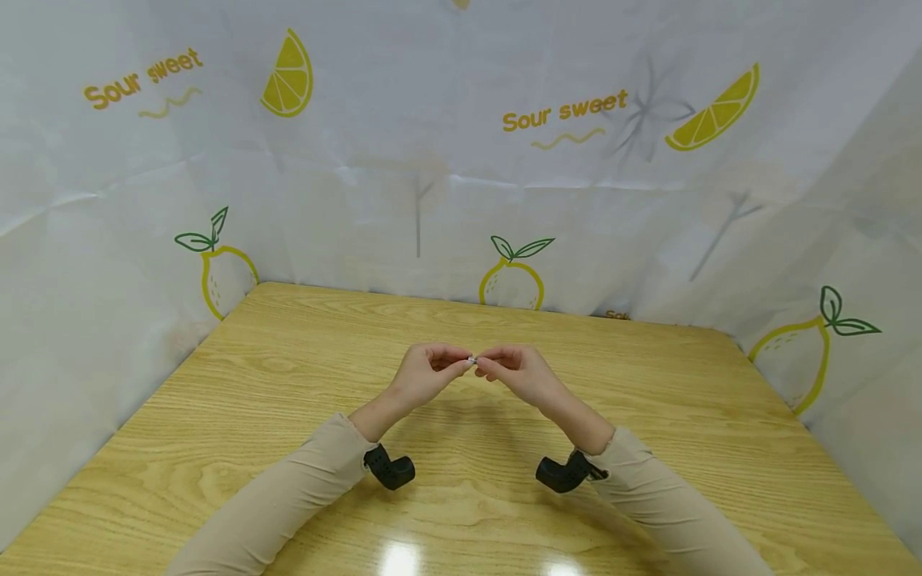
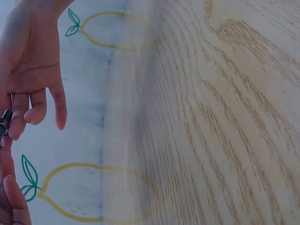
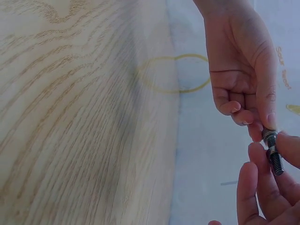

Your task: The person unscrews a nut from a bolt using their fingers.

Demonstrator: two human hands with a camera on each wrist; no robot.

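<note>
A small metal bolt [image 3: 277, 165] with a dark threaded shank and a nut [image 3: 271, 151] partway along it is held between the two hands, above the table. My left hand [image 1: 425, 372] pinches the head end of the bolt between thumb and fingertips. From the other side, my right hand [image 1: 526, 374] has its thumb and fingers about the nut, and the threaded tip sticks out past it. Both hands' fingertips meet closely around the bolt. In the left wrist view only part of the bolt [image 2: 4, 123] shows at the image's edge.
A wood-grain table [image 1: 288, 384] lies beneath the hands. White cloth [image 1: 403, 120] printed with lemons surrounds it at the back and sides. Black wrist mounts [image 1: 392, 470] hang below both beige sleeves [image 1: 288, 496].
</note>
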